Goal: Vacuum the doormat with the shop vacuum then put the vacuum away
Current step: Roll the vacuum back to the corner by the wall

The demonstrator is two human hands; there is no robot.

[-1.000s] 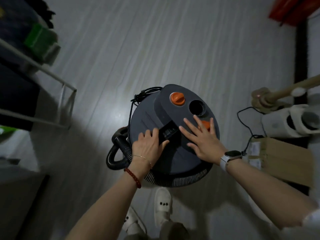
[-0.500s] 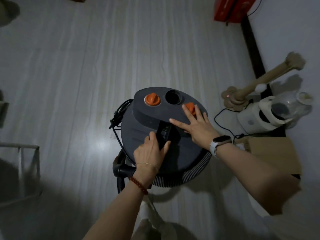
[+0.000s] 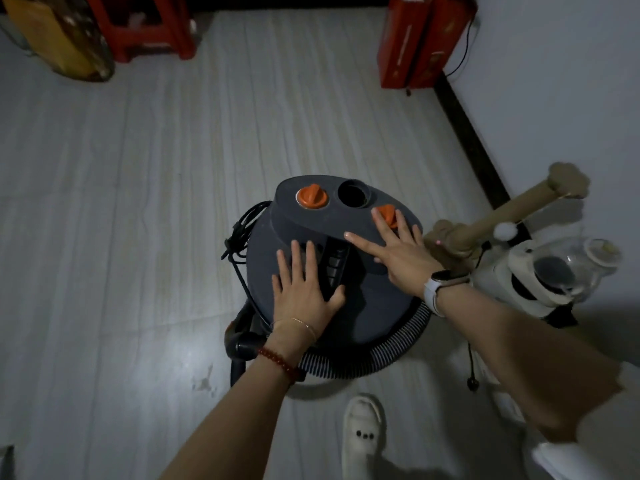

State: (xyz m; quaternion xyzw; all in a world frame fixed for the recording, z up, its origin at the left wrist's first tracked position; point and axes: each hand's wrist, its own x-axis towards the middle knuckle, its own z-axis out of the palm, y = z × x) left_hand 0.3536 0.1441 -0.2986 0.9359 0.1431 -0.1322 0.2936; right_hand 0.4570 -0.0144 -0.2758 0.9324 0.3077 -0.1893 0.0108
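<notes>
Dim room, glare patch on the floor, wide-angle bending, soft murky edges.

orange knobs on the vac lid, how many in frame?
2. One orange knob sits clear on the shop vacuum lid, left of the round port. The second knob, right of the port, is partly covered by the right hand fingers. No others visible.

Pale plank floor. Shop vac stands mid-frame w/ ribbed hose round its base. Red stool upper left, red box upper right, white slipper at bottom.
</notes>
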